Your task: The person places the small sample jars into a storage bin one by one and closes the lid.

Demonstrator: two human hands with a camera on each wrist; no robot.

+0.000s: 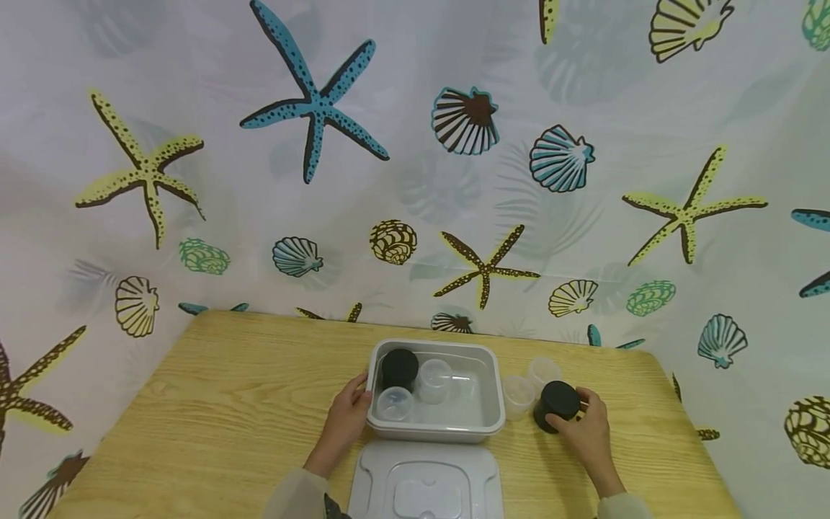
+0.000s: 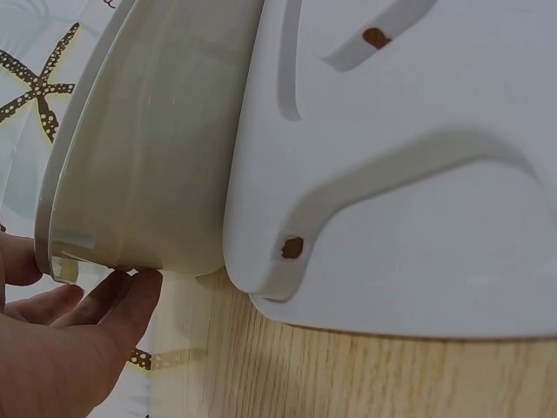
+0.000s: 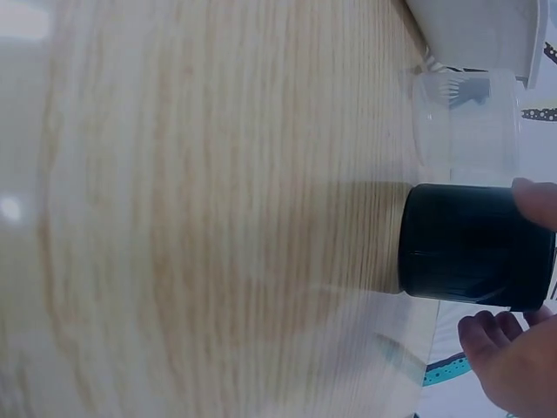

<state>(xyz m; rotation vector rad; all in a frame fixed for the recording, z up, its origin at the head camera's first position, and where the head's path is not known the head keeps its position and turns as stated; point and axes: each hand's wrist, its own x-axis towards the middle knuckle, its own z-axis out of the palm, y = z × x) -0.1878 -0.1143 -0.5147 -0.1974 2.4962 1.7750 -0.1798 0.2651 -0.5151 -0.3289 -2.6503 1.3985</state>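
A pale grey plastic bin [image 1: 436, 432] stands at the middle of the table. In it are a black round container [image 1: 400, 369] and two clear plastic cups, one [image 1: 395, 405] at its front left corner, the other [image 1: 434, 380] near the middle. My left hand [image 1: 346, 412] holds the bin's left end, with the thumb by the rim and fingertips [image 2: 144, 287] against the outer wall. Right of the bin, my right hand [image 1: 586, 429] grips a second black container [image 1: 559, 407] between thumb and fingers near its top. In the right wrist view its base is at the tabletop.
Two more clear cups, one nearer [image 1: 519, 396] and one farther [image 1: 543, 371], stand between the bin and the held container. A pale grey lid [image 1: 426, 483] lies in front of the bin. The wooden table [image 1: 246, 389] meets a patterned curtain [image 1: 415, 194] behind.
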